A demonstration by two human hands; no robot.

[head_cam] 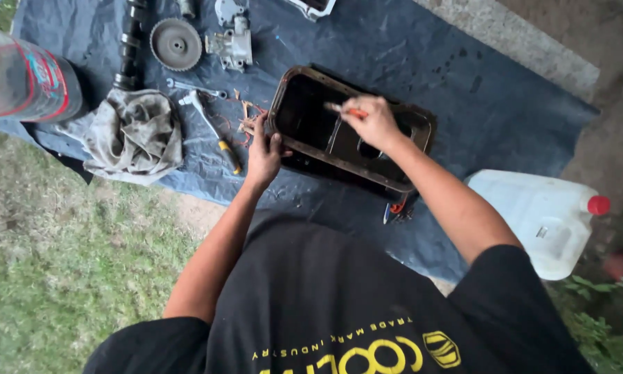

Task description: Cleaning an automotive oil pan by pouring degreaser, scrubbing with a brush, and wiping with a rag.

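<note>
A dark, oily rectangular metal pan (401,181) lies on a blue tarp (464,97). My left hand (263,156) grips the pan's near left corner rim. Over the pan's middle, my right hand (374,123) is closed around a small orange-handled tool (348,110), whose tip points left into the pan. Both forearms reach down from my black shirt at the bottom of the view.
A dirty grey rag (135,135), a yellow-handled tool (214,128), a wrench (193,86), a toothed gear (176,43), a camshaft (130,41) and a metal pump part (232,45) lie on the tarp. A plastic bottle (24,79) is at left, a white jug (543,218) at right. Grass borders the left.
</note>
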